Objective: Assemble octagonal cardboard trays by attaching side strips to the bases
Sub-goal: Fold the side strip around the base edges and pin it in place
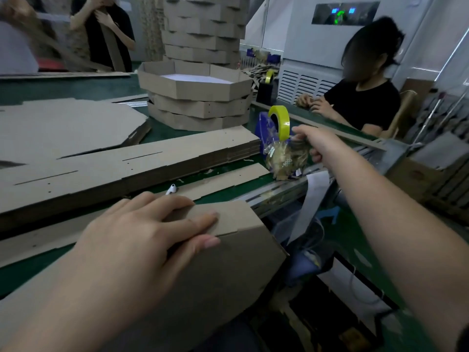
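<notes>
My left hand (142,240) lies flat with straight fingers on a folded cardboard side strip (223,265) at the near edge of the green table (106,87). My right hand (314,143) reaches far right and pinches a clear plastic bag (284,156) of small yellowish pieces beside the blue tape dispenser (266,130) with its yellow tape roll (280,118). A stack of long flat side strips (132,163) lies across the table's middle. Flat octagonal bases (63,125) lie at the left.
Assembled octagonal trays (198,97) are stacked at the back, with a taller pile (203,29) behind. A white earbud (171,189) lies on the table. One person in black sits at the right (363,102), others stand at the back left (101,31).
</notes>
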Tool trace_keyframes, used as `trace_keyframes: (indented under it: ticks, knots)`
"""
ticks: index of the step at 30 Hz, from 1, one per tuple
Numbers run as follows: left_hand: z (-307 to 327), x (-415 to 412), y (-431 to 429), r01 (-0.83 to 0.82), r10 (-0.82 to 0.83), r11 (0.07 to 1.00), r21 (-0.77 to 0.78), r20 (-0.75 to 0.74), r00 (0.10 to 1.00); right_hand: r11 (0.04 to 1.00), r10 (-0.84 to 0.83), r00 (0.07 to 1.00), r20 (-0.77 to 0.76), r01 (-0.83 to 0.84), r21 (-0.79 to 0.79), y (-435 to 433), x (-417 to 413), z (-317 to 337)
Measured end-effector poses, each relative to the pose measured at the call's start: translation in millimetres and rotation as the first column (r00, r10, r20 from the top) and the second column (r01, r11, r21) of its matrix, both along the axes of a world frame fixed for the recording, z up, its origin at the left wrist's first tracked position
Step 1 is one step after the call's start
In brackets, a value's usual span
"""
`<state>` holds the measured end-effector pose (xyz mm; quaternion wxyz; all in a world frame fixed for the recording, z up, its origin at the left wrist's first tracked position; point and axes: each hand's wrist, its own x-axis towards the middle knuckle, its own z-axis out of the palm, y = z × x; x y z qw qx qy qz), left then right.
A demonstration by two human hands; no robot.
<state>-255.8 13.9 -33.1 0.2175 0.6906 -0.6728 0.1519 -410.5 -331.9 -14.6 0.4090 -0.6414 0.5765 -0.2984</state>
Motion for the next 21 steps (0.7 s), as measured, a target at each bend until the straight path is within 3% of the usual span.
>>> trace_keyframes:
  ticks: [5,9,12,18,21]
  knots:
    - [0,0,1,-0.002,0.002,1.000,-0.005,0.000,1.000,0.979,-0.109,0.978,0.179,0.074,0.190,-5,10,3]
    - [0,-1,2,-0.001,0.001,1.000,-0.005,-0.007,1.000,0.956,-0.189,0.885,0.426,0.067,0.286,-7,8,1]
    - [1,-1,2,-0.004,0.004,1.000,-0.002,-0.004,1.000,0.970,-0.164,0.832,0.531,0.039,0.238,-1,3,-2]
    - [2,-2,2,-0.024,0.024,1.000,0.011,0.015,1.000,0.994,-0.061,0.629,0.775,0.108,-0.009,25,-2,-32]
    - [2,-2,2,-0.026,0.026,1.000,0.008,0.012,1.000,0.982,-0.047,0.715,0.698,0.163,-0.100,27,-5,-45]
